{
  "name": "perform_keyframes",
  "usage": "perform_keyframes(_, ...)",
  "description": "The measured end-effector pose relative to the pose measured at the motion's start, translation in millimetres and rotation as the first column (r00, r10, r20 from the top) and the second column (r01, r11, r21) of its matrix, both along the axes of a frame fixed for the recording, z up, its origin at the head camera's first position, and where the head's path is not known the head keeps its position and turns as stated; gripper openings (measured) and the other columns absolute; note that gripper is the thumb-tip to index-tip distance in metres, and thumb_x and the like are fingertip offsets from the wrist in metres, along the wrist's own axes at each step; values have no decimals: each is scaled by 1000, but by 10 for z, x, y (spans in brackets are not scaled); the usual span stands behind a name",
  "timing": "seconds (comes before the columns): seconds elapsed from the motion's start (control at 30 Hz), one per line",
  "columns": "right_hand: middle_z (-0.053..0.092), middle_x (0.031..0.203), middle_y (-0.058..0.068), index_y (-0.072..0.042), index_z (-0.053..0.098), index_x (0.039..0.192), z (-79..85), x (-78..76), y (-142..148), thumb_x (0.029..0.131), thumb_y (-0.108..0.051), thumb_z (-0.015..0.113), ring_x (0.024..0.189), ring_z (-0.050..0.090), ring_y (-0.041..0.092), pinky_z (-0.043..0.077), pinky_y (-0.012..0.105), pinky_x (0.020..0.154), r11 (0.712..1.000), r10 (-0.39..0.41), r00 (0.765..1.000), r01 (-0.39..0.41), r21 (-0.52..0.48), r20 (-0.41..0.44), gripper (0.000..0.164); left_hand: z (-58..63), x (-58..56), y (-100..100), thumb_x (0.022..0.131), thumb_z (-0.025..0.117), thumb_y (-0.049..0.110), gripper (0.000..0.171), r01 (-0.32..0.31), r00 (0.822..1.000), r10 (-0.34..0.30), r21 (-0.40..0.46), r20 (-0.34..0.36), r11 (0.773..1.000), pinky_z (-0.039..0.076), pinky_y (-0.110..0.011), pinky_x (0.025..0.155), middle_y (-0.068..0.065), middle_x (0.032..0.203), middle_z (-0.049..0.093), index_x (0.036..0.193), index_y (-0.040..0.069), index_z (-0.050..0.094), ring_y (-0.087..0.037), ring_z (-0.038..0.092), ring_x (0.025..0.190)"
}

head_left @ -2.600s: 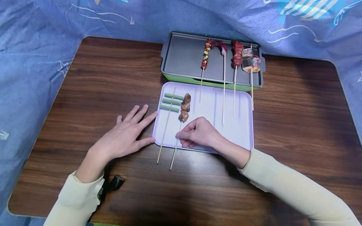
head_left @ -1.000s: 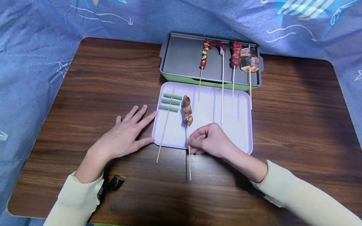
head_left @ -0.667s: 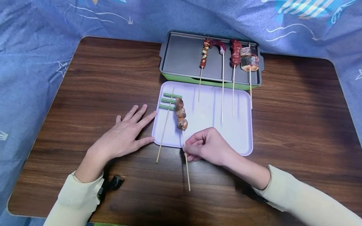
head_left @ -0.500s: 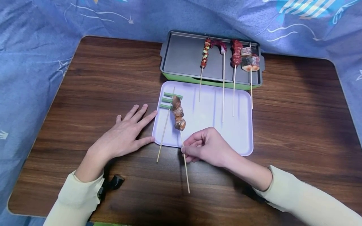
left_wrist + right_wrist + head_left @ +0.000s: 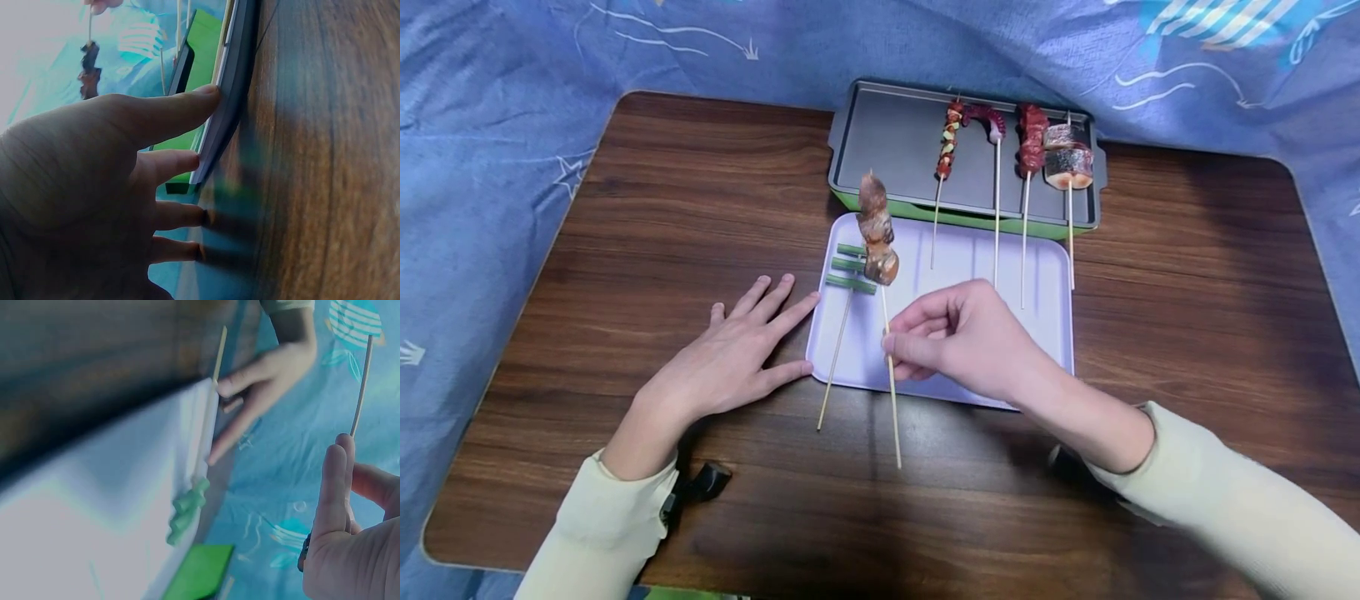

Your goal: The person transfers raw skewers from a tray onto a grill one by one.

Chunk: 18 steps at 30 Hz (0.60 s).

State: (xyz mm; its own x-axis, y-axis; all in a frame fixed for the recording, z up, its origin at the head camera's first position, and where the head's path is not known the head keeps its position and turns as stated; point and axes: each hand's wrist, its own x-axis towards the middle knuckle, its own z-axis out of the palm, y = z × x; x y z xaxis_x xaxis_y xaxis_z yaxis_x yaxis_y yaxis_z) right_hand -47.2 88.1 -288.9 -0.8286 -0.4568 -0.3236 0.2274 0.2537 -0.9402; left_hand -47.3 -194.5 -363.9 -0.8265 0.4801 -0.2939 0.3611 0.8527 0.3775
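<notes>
My right hand [image 5: 973, 337] pinches the wooden stick of a brown meat skewer [image 5: 877, 229] between thumb and fingers. The skewer is lifted above the lilac tray [image 5: 970, 379], and its meat overlaps the tray's far edge in the head view. In the left wrist view the meat skewer [image 5: 89, 70] hangs clear at the upper left. A skewer of green vegetable pieces [image 5: 850, 283] lies on the tray's left side, partly hidden behind the meat. My left hand [image 5: 722, 367] is spread on the table, thumb and forefinger touching the tray's left rim.
Behind the tray stands a green grill with a dark grey plate [image 5: 887, 133]. On its right half lie a mixed red skewer [image 5: 950, 142], a tentacle skewer [image 5: 992, 123], a red meat skewer [image 5: 1032, 140] and a fish skewer [image 5: 1069, 158], sticks reaching over the tray.
The right hand has raised the brown meat skewer off the tray, first drawing it back, then carrying it up and forward toward the grill. The left hand has stayed in place.
</notes>
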Motion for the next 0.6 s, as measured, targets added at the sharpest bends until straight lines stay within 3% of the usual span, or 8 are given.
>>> perform_keyframes(0.23,73,80,15,8,71,97,140,-246,13,89,-3,71,69,72,24,58,43,67,998,-63,998,64,29,-32,14,-2,-3,-5,94,56,56,78,4,1000,-4,-1,-3,1000,17,-80,97,-9,164,9,158,34,17,-35,5,149)
perform_keyframes(0.6,72,77,16,9,72,94,122,-703,11,88,-1,72,65,72,21,58,36,63,982,-186,981,188,33,-44,12,7,4,-7,95,56,55,78,6,1000,-6,5,1,1000,16,-80,98,-9,164,8,158,33,16,-35,4,149)
